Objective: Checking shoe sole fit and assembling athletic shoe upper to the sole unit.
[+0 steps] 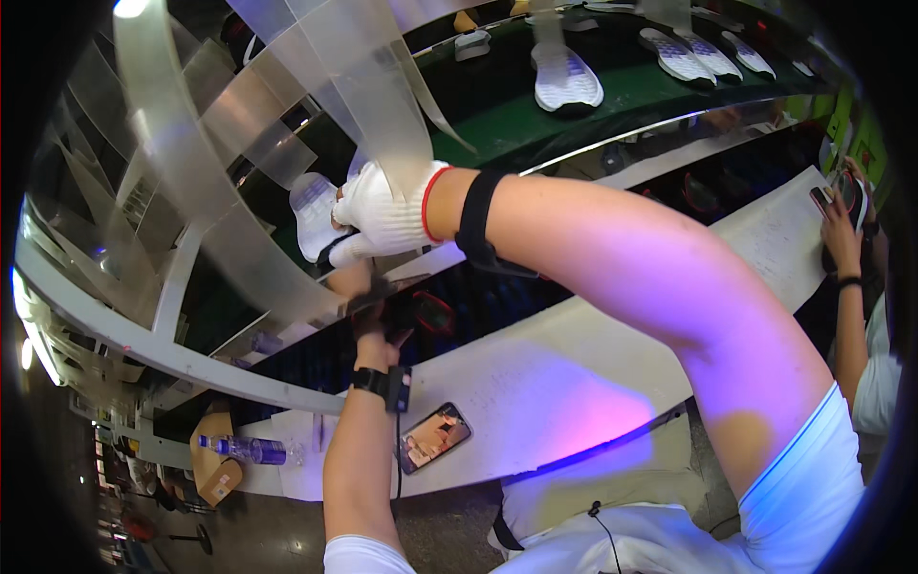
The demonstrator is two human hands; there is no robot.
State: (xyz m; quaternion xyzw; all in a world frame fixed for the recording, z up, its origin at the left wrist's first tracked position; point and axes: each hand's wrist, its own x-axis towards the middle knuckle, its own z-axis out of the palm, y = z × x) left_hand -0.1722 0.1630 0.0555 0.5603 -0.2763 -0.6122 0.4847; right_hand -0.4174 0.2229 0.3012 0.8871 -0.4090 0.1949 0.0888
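Observation:
My right hand (390,206), in a white knit glove with a red cuff, reaches across to the left under clear hanging plastic strips. Its fingers are closed on the edge of a white and purple shoe sole (314,212) above the green conveyor belt. Just below it is my left hand (365,304), blurred and partly behind a strip, near the conveyor's metal edge. Its fingers do not show clearly. A dark band with a small box sits on my left wrist, and another dark strap is round my right forearm.
More shoe soles (566,78) lie along the green belt (488,110). Plastic strips (330,72) hang at left by a curved pale frame (105,311). On the white ledge (535,383) lie a phone (436,438) and a purple-labelled bottle (251,450). A co-worker's hands (841,230) are at right.

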